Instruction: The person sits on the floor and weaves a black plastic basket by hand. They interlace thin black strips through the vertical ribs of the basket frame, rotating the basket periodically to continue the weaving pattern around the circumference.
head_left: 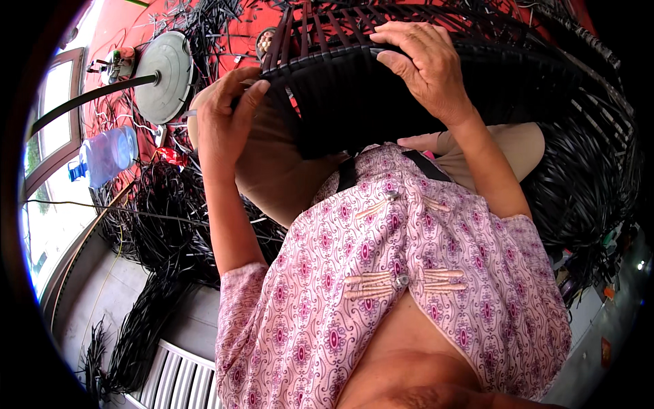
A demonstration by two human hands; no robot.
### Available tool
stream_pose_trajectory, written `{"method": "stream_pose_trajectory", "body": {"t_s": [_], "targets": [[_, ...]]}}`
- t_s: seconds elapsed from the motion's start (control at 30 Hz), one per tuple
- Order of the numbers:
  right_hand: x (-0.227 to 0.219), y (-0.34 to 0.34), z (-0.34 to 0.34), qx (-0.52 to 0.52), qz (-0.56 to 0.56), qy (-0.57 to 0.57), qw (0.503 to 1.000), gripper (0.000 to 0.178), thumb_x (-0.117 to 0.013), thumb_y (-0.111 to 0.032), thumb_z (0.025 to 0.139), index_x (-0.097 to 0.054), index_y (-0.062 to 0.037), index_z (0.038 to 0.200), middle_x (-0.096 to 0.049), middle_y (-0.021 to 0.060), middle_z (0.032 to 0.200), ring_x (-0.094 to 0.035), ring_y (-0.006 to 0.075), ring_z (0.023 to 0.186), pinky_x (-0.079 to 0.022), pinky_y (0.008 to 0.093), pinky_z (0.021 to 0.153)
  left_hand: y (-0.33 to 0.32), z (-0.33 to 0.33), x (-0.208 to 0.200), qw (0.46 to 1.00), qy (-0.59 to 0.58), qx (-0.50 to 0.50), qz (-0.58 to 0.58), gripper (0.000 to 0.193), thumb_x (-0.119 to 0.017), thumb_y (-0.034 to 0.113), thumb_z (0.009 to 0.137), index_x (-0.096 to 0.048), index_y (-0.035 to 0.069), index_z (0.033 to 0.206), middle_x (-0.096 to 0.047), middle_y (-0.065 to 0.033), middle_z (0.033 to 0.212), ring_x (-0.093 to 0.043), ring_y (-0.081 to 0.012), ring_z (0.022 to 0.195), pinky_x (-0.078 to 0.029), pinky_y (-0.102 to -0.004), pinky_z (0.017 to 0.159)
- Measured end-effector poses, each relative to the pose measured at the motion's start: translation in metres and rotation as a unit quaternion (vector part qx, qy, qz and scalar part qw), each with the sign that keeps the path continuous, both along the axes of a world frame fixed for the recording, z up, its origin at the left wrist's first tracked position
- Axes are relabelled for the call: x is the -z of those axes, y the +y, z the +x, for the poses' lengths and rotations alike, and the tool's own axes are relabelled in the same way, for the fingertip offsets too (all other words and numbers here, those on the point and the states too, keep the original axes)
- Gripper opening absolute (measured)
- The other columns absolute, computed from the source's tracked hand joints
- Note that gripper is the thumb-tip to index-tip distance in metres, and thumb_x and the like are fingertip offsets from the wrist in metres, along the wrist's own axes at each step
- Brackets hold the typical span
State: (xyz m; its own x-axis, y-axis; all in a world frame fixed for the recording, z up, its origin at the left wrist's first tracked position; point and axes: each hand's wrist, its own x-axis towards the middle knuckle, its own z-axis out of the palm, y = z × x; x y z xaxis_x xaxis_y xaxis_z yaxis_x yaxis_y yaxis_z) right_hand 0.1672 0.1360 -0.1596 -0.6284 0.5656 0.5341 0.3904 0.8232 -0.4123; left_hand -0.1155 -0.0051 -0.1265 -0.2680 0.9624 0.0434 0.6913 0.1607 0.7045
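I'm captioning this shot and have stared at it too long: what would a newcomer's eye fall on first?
Probably the pink-and-purple patterned shirt, which fills the lower middle. Just above it, the left hand is at the left end of a black slatted piece, and the right hand at its upper edge. To the left, a clear blue-tinted bottle stands out beside tangled black strips.
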Motion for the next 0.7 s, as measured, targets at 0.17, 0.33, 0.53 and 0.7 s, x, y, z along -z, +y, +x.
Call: {"method": "stream_pose_trajectory", "body": {"t_s": [0.17, 0.33, 0.53, 0.7], "targets": [[0.004, -0.007, -0.005, 0.035, 0.026, -0.003, 0.999, 0.024, -0.071, -0.035, 0.087, -0.071, -0.0153, 0.101, -0.069, -0.001, 0.099, -0.063, 0.0197, 0.094, -0.044, 0.0365, 0.085, 0.005, -0.018, 0.002, 0.992, -0.12, -0.024, -0.004, 0.014, -0.074, 0.013, 0.086, -0.072, 0.0, 0.091, -0.065, -0.0005, 0.071, -0.054, -0.0045, 0.07, -0.045, -0.0227, 0.068], [0.004, -0.007, -0.005, 0.047, 0.063, 0.017, 0.997, 0.024, -0.075, -0.035, 0.082, -0.071, -0.0155, 0.095, -0.069, -0.002, 0.093, -0.063, 0.0191, 0.091, -0.044, 0.0367, 0.084, 0.003, -0.018, -0.005, 0.997, -0.059, -0.028, -0.039, 0.017, -0.073, 0.017, 0.087, -0.07, 0.0, 0.088, -0.064, -0.004, 0.069, -0.055, -0.0076, 0.068, -0.045, -0.0262, 0.066], [0.012, -0.001, -0.003, 0.072, 0.062, 0.041, 0.995, 0.024, -0.072, -0.04, 0.084, -0.071, -0.0178, 0.093, -0.07, -0.0026, 0.093, -0.064, 0.018, 0.094, -0.044, 0.0374, 0.087, 0.012, -0.013, 0.005, 0.979, 0.189, -0.013, 0.076, 0.025, -0.07, 0.028, 0.09, -0.069, 0.008, 0.105, -0.069, -0.0076, 0.101, -0.064, -0.0302, 0.093, -0.048, -0.0378, 0.08], [0.007, 0.004, -0.003, 0.086, 0.057, 0.029, 0.994, 0.026, -0.072, -0.042, 0.084, -0.071, -0.0174, 0.091, -0.07, -0.0032, 0.091, -0.065, 0.0178, 0.093, -0.044, 0.0363, 0.087, 0.043, 0.043, 0.012, 0.971, 0.134, -0.044, 0.191, 0.037, -0.066, 0.032, 0.094, -0.064, 0.007, 0.12, -0.064, -0.0096, 0.118, -0.059, -0.0315, 0.112, -0.041, -0.0434, 0.097]]}}
